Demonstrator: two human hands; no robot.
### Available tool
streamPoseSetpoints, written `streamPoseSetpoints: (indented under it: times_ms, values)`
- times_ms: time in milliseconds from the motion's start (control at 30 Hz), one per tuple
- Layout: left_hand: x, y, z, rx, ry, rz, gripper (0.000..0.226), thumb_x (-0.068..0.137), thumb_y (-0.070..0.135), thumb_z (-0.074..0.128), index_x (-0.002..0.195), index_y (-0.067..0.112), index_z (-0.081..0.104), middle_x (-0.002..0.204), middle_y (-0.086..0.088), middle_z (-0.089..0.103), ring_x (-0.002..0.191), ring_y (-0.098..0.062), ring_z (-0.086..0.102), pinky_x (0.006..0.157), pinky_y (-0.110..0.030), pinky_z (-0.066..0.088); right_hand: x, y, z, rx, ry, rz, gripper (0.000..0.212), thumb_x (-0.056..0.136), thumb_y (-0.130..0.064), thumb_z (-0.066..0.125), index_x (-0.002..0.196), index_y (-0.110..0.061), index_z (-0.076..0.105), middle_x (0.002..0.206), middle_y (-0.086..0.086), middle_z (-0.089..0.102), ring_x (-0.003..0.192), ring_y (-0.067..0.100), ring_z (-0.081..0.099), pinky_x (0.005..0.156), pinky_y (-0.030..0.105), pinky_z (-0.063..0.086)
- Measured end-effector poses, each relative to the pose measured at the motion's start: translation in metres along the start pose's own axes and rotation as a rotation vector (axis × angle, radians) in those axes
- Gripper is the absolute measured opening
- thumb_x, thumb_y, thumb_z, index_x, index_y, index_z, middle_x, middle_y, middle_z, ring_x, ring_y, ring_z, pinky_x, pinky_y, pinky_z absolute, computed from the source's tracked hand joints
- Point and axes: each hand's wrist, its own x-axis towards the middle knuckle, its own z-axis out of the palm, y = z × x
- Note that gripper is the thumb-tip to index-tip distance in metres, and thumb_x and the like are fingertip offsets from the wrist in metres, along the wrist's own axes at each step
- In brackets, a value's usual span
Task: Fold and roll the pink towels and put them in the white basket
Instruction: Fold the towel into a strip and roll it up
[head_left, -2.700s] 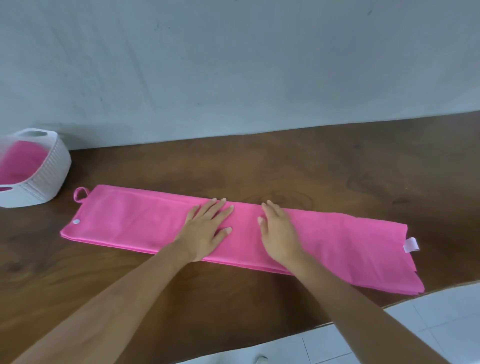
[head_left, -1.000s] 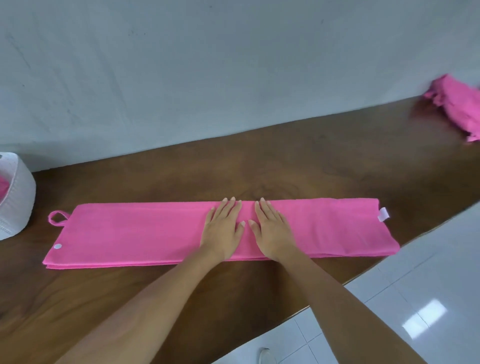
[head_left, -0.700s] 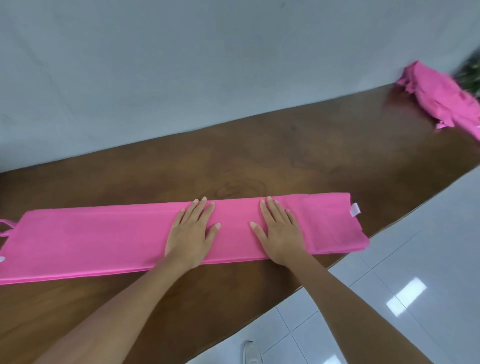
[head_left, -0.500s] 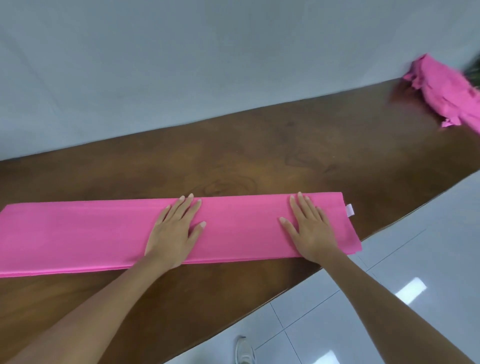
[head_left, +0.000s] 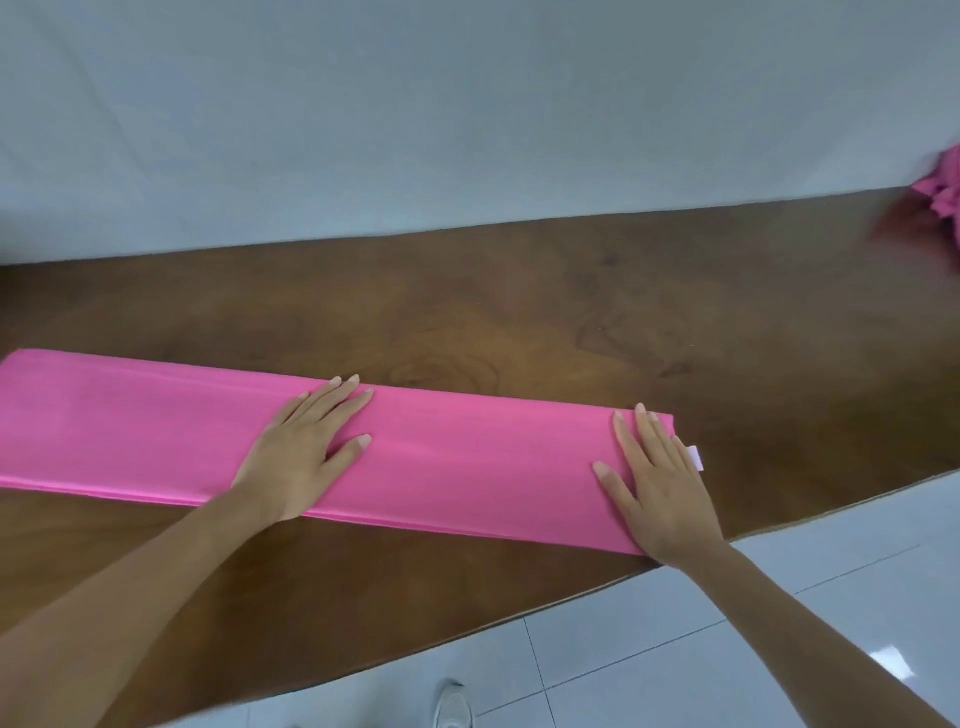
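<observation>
A pink towel, folded into a long narrow strip, lies flat on the brown wooden table; its left end runs past the frame's left edge. My left hand presses flat on the strip near its middle, fingers straight. My right hand lies flat on the strip's right end, beside a small white label. The white basket is out of view.
A heap of unfolded pink towels sits at the table's far right, against the pale wall. The table's front edge slants up to the right, with white floor tiles and a shoe below it.
My right hand has slid along the towel from the middle to its right end. The view has swung right, so the basket and the towel's loop end left the frame.
</observation>
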Motion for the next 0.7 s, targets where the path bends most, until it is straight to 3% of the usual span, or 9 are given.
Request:
streamPoseSetpoints:
  times_ms: [233,400,567,700]
  values:
    - [-0.001,0.019,0.008,0.023,0.025,-0.134,0.076,0.095,0.067,0.006,0.161,0.031,0.017,0.168,0.010,0.009,0.156,-0.009,0.003,0.127,-0.034,0.004,0.041,0.015,-0.006,-0.045,-0.052,-0.082,0.086,0.089,-0.078,-0.006,0.161,-0.032,-0.007,0.169,-0.003,-0.010,0.155,0.014,-0.009,0.125,0.036,-0.002]
    - [-0.005,0.055,0.018,0.007,0.102,-0.338,0.059,0.107,0.043,0.026,0.162,0.023,0.020,0.170,0.001,0.013,0.157,-0.017,0.007,0.127,-0.039,0.005,0.056,0.021,-0.009,-0.056,-0.053,-0.127,0.087,0.087,-0.078,-0.009,0.160,-0.031,-0.009,0.169,-0.003,-0.012,0.155,0.015,-0.011,0.125,0.037,-0.003]
    - [-0.031,0.088,0.031,0.038,0.174,-0.404,0.069,0.103,0.056,0.013,0.160,0.020,0.027,0.168,-0.003,0.019,0.156,-0.021,0.011,0.126,-0.042,0.010,0.058,0.024,0.001,-0.069,-0.009,-0.135,0.082,0.093,-0.075,-0.005,0.161,-0.029,-0.006,0.170,-0.002,-0.008,0.156,0.017,-0.009,0.127,0.042,0.003]
    - [-0.049,0.114,0.037,0.030,0.161,-0.463,0.078,0.097,0.065,0.003,0.162,0.023,0.020,0.170,0.000,0.012,0.157,-0.018,0.004,0.126,-0.039,0.005,0.060,0.024,0.001,-0.071,0.004,-0.151,0.081,0.094,-0.074,-0.003,0.161,-0.028,-0.006,0.170,0.002,-0.006,0.156,0.022,-0.010,0.125,0.043,-0.001]
